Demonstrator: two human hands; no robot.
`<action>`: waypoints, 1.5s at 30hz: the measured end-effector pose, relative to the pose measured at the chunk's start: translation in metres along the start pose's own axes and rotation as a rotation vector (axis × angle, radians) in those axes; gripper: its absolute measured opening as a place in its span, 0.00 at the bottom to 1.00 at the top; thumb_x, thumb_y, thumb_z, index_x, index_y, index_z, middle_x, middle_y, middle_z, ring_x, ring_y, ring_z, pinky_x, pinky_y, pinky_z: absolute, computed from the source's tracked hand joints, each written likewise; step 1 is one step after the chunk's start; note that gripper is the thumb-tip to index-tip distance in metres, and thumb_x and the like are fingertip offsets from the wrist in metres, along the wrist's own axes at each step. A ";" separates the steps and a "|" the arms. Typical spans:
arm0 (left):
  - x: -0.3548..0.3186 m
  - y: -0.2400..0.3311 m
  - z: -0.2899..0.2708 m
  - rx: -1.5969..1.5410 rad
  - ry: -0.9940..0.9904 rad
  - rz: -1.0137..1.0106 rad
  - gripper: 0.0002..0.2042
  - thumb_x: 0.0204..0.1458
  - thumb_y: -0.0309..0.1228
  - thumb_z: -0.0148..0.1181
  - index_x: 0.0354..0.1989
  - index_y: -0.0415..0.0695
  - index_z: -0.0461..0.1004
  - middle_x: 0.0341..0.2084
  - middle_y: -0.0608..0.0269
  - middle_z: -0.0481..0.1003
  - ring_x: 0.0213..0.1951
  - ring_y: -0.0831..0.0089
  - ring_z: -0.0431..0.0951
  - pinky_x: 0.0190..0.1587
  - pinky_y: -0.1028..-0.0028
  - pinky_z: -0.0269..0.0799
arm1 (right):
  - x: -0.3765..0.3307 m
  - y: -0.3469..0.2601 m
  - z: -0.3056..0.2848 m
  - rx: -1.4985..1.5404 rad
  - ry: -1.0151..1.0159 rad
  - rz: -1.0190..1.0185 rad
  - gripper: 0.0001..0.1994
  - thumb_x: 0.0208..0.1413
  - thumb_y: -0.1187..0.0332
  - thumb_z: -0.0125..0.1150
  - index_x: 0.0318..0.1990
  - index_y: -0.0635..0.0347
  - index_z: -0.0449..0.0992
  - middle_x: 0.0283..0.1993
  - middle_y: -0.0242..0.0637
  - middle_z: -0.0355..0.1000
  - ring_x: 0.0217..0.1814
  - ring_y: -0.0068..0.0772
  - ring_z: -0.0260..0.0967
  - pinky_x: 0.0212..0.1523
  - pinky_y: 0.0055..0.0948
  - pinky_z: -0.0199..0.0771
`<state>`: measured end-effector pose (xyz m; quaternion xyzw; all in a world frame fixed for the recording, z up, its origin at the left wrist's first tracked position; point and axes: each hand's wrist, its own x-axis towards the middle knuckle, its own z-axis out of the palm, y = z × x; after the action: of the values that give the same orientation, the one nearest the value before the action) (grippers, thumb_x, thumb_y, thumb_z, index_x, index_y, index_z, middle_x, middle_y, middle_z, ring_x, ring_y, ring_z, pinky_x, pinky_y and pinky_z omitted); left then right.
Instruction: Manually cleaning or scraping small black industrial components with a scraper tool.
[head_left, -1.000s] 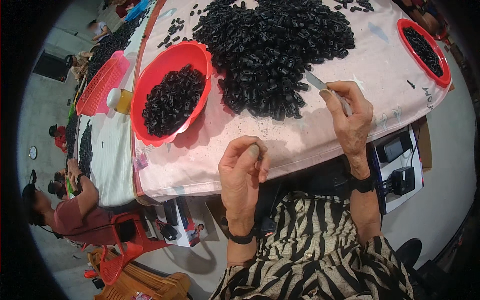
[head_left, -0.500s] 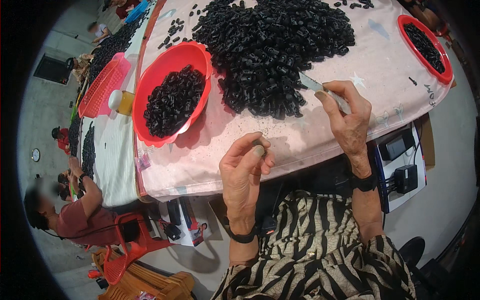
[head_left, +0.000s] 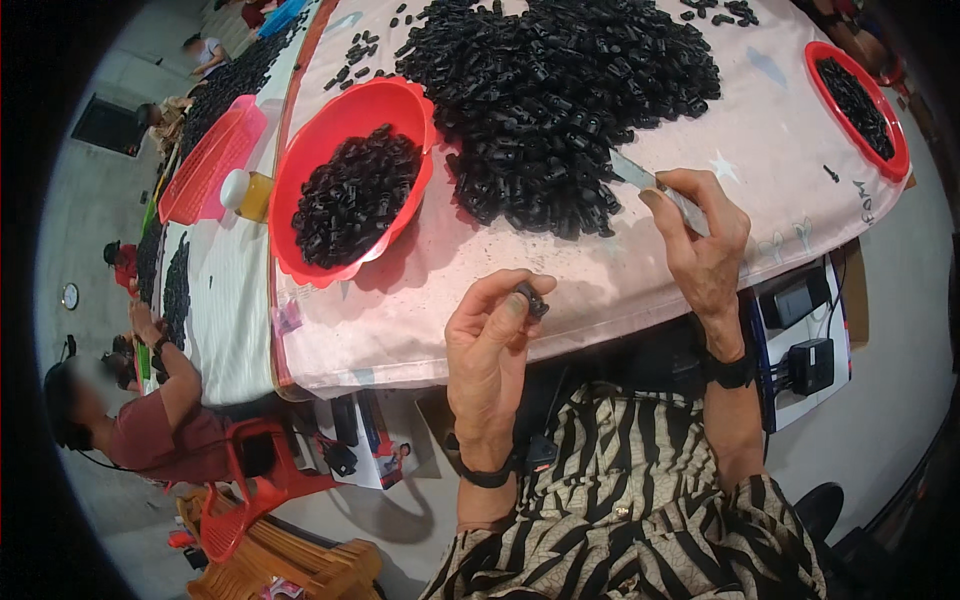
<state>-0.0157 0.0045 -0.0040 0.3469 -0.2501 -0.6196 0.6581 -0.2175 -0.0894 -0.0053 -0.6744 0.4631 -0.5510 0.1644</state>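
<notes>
Between the thumb and fingers of my left hand is a small black plastic part, held above the table's near edge. My right hand grips a knife, its pale blade pointing up and left toward a large pile of black plastic parts. The blade tip lies at the pile's right edge; whether it touches a part I cannot tell. Left of the pile, a red scalloped bowl holds many similar black parts.
At the far right stands a red basin of black pieces. A pink basket and a yellow bottle are beyond the bowl. One person sits by a red chair at left. Boxes with black devices lie below the table.
The black part in my left hand now shows clearly, where the fingers mostly covered it before. My right hand keeps its hold on the knife, nearly in place. The view has shifted slightly.
</notes>
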 end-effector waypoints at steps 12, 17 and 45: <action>0.001 0.008 0.008 -0.066 0.147 -0.032 0.06 0.57 0.25 0.54 0.40 0.37 0.72 0.39 0.56 0.75 0.35 0.77 0.76 0.41 0.79 0.74 | -0.022 -0.053 0.005 0.275 -0.201 -0.067 0.09 0.48 0.75 0.65 0.36 0.67 0.74 0.29 0.40 0.75 0.27 0.30 0.75 0.23 0.26 0.71; 0.000 0.010 0.013 -0.110 0.130 -0.038 0.06 0.58 0.25 0.53 0.41 0.37 0.71 0.38 0.58 0.75 0.34 0.77 0.75 0.40 0.80 0.72 | -0.029 -0.054 0.021 0.326 -0.252 -0.122 0.09 0.47 0.76 0.65 0.36 0.67 0.73 0.27 0.41 0.73 0.25 0.35 0.74 0.23 0.28 0.71; -0.003 0.006 0.009 -0.008 0.032 -0.172 0.13 0.57 0.28 0.55 0.49 0.37 0.69 0.34 0.62 0.72 0.29 0.78 0.69 0.31 0.82 0.66 | -0.025 -0.042 0.022 0.204 -0.310 -0.150 0.08 0.53 0.70 0.63 0.37 0.64 0.74 0.29 0.39 0.73 0.24 0.34 0.73 0.22 0.29 0.70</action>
<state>-0.0189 0.0061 0.0063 0.3745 -0.2063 -0.6691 0.6079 -0.1786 -0.0535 0.0029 -0.7636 0.3226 -0.4953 0.2597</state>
